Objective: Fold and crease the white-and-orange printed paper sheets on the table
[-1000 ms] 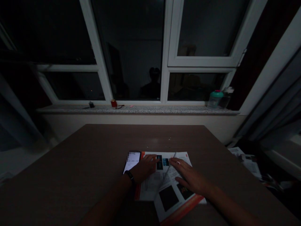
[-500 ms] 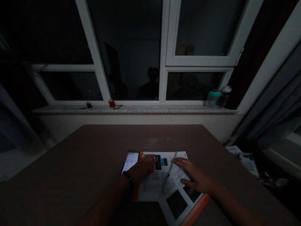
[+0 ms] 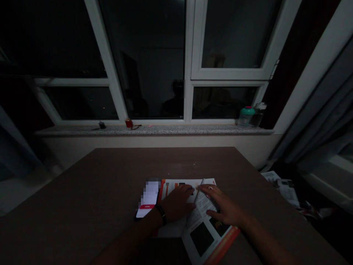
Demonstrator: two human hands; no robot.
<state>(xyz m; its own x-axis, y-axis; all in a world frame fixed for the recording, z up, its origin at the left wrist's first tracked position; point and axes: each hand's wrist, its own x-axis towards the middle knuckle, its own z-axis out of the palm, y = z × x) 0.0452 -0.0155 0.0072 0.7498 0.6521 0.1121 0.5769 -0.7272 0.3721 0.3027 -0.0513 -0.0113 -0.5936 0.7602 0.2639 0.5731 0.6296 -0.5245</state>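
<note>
An open magazine (image 3: 202,235) with orange edges, printed text and dark pictures lies on the brown table. Its right half is angled toward me, with a raised fold along the middle. My left hand (image 3: 178,202), with a black band at the wrist, rests on the left page, fingers stretched toward the fold and hiding much of the print. On the upper part of the right page lies my right hand (image 3: 224,206), fingers spread, with a ring on one finger and fingertips by the fold. Left of the magazine is a phone (image 3: 150,193) with a lit screen, close to my left wrist.
The table (image 3: 96,191) reaches toward a wall below a stone windowsill (image 3: 165,130). On the sill stand a bottle with a teal lid (image 3: 246,117), a clear bottle (image 3: 258,115) and a small red item (image 3: 128,123). Papers (image 3: 286,191) lie beyond the table's right edge.
My left hand has slid right across the left page toward the fold, uncovering orange print near its left edge and more of the phone. My right hand stays on the right page.
</note>
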